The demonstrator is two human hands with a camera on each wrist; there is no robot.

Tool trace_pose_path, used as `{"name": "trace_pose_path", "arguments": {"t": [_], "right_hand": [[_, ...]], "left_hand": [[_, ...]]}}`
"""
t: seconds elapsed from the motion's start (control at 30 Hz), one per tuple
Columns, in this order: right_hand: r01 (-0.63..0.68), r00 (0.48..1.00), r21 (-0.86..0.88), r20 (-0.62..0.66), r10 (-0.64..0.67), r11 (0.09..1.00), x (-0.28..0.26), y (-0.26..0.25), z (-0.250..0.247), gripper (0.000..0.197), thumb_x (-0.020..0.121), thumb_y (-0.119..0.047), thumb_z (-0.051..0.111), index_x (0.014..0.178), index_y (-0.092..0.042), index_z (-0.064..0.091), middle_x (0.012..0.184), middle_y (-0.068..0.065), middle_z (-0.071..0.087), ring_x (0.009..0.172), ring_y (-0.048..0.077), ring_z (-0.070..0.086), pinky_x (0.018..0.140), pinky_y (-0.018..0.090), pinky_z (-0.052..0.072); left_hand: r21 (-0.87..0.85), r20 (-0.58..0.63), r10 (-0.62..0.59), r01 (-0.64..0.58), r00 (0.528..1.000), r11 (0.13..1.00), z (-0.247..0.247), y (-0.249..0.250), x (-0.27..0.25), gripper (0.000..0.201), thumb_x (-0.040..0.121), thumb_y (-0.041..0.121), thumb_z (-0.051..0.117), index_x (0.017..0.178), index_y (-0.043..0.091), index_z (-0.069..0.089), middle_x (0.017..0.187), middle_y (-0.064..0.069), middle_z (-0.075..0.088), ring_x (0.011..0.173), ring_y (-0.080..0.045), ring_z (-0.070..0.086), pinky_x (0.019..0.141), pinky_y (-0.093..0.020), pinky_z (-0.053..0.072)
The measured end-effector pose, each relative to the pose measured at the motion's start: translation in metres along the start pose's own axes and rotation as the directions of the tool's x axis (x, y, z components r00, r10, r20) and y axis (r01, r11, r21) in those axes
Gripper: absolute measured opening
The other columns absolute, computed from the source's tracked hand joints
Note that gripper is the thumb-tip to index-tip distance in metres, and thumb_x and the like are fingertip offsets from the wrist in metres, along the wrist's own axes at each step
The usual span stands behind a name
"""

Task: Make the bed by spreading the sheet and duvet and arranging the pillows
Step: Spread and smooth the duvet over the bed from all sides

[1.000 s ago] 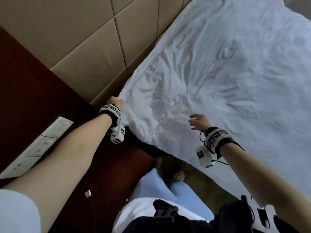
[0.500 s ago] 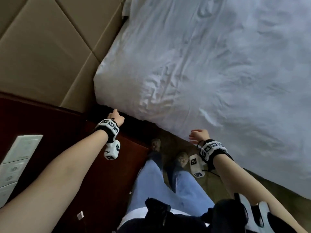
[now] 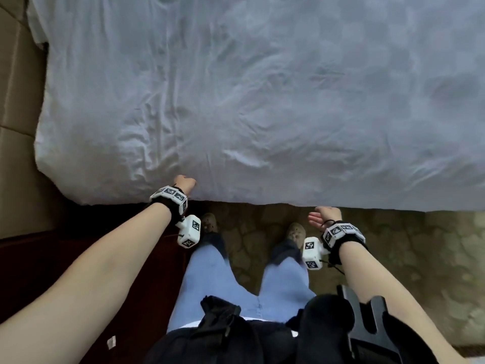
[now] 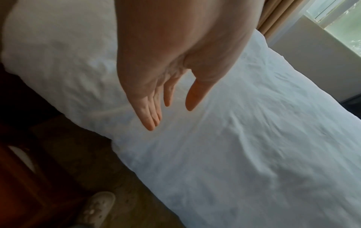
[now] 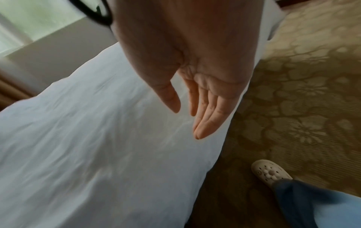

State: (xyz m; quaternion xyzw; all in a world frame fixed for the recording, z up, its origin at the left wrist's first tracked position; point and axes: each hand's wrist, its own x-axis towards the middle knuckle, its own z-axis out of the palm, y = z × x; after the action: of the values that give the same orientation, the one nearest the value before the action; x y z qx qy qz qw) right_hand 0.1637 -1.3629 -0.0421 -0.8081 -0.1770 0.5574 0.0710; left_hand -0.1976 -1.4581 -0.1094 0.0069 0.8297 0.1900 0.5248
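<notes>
White sheet [image 3: 262, 101] lies spread and creased over the bed, its near edge hanging above the patterned carpet [image 3: 420, 258]. Left hand [image 3: 185, 183] at that edge, fingers straight, holding nothing. Right hand [image 3: 324, 215] just below the edge, fingers straight, thumb apart.

No words, brands or numbers can be read anywhere in these views. The only printed marks are the black-and-white square code patterns on the left wristband [image 3: 170, 196] and the right wristband [image 3: 342, 231], and on the white blocks hanging under them, the left block [image 3: 189, 231] and the right block [image 3: 312, 253]; they carry no letters or digits that can be made out
</notes>
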Motion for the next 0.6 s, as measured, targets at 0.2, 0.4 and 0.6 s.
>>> {"name": "trace_pose_path", "arguments": {"t": [0.2,0.4,0.6], "right_hand": [[-0.047,0.998,0.241,-0.021,0.054,0.969,0.059,-0.018,-0.112,0.039,0.097,-0.005,0.042,0.134,0.005,0.040,0.134,0.028,0.050,0.122,0.038,0.053,0.089,0.040,0.048],[-0.100,0.995,0.393,0.025,0.098,0.914,0.132,-0.041,-0.216,0.040,0.099,-0.006,0.039,0.137,0.005,0.036,0.135,0.028,0.049,0.123,0.037,0.052,0.096,0.042,0.045],[-0.124,0.992,0.545,0.050,0.115,0.829,0.207,-0.053,-0.271,0.045,0.099,-0.016,0.043,0.140,-0.001,0.035,0.134,0.024,0.052,0.121,0.034,0.055,0.074,0.034,0.052]], "left_hand": [[-0.044,0.026,-0.002,0.003,1.000,0.999,0.119,0.043,-0.034,0.046,0.091,0.011,0.052,0.136,0.004,0.043,0.109,-0.016,0.054,0.097,-0.026,0.055,0.078,-0.036,0.045],[-0.178,-0.074,-0.085,0.070,0.994,0.982,0.248,0.058,-0.073,0.053,0.091,0.020,0.055,0.139,0.004,0.038,0.136,-0.017,0.046,0.111,-0.029,0.053,0.088,-0.041,0.049],[-0.400,-0.034,-0.179,0.151,0.983,0.904,0.342,0.062,-0.090,0.066,0.091,0.037,0.057,0.145,0.015,0.028,0.149,-0.015,0.032,0.130,-0.031,0.044,0.096,-0.041,0.047]]}}
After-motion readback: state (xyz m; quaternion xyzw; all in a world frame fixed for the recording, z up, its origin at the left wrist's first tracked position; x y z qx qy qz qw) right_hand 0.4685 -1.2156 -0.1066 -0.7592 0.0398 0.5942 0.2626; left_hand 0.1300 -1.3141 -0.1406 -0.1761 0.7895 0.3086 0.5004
